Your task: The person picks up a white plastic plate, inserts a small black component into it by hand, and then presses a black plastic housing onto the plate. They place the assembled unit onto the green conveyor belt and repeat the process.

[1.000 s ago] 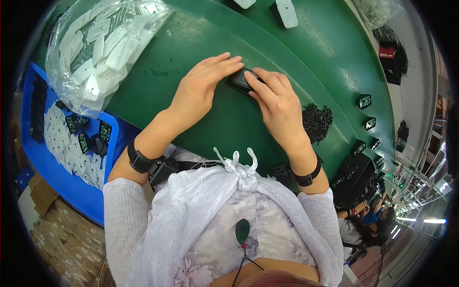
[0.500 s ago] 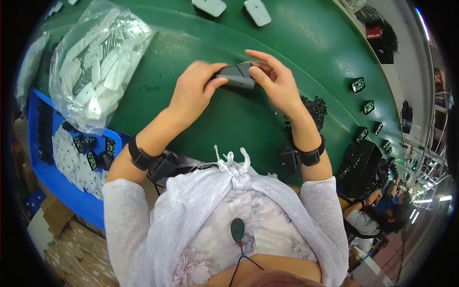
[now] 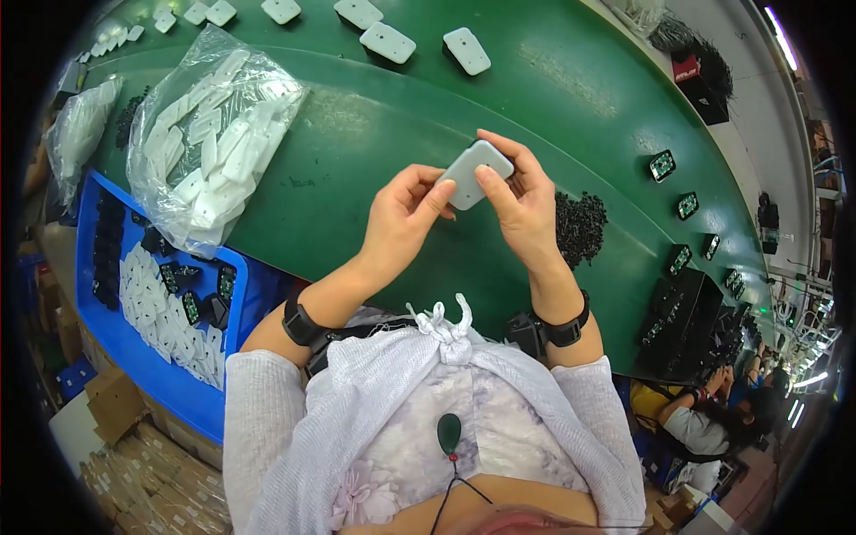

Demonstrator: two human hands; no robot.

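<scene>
Both hands grip a small rectangular plastic casing [image 3: 465, 181] above the green work surface, its pale face with small holes turned up. My left hand [image 3: 403, 212] pinches the casing's left edge, thumb on the face and fingers beneath. At the opposite edge is my right hand [image 3: 524, 203], its thumb pressed flat on the face and its fingers around the far side. The casing's underside is hidden. Just right of my right hand lies a pile of small black parts [image 3: 580, 230].
A clear bag of white covers [image 3: 214, 147] lies at left, above a blue bin [image 3: 160, 379] holding white and black parts. Finished-looking white-faced casings [image 3: 387, 43] stand along the far side. Black housings with green circuit boards [image 3: 662, 166] and a black box [image 3: 682, 325] sit at right.
The casing has turned over from its dark side to its pale face. Both hands have shifted slightly nearer and right in the picture, and the whole view has tilted a little.
</scene>
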